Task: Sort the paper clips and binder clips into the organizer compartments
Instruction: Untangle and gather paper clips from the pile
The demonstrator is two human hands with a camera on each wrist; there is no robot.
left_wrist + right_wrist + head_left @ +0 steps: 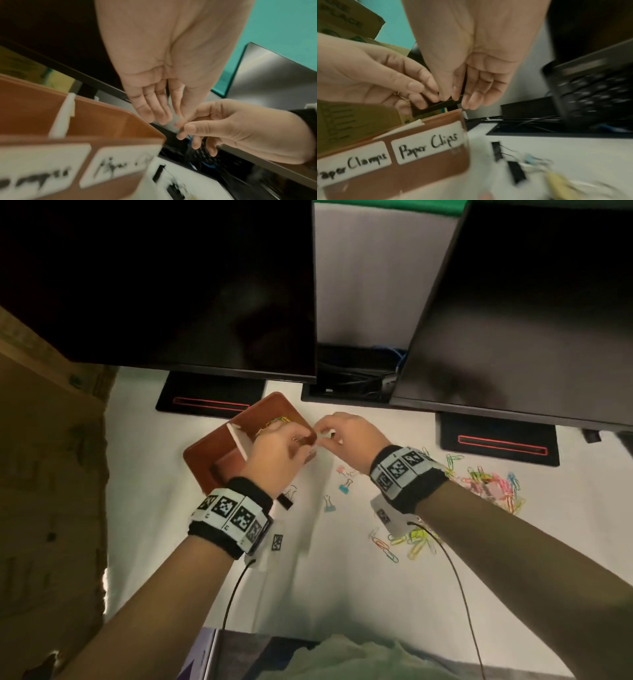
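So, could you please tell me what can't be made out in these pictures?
- What the left hand and right hand pinch: head view, fingers cover it; both wrist views, too small.
- Organizer near compartment: head view, left hand covers it.
- Left label: left wrist view, motion blur.

The organizer [205, 450] looks like smooth brown leather — its labels [428, 142] matt white paper. Monitors [154, 285] are glossy black; the tablecloth [342, 594] is creased white cloth.

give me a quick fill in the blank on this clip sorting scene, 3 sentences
1. The organizer is ____ in colour.
2. The right-hand label on its front reads "Paper ____".
3. The loose paper clips on the table lie on the person's ____ side.

Missing words: brown; Clips; right
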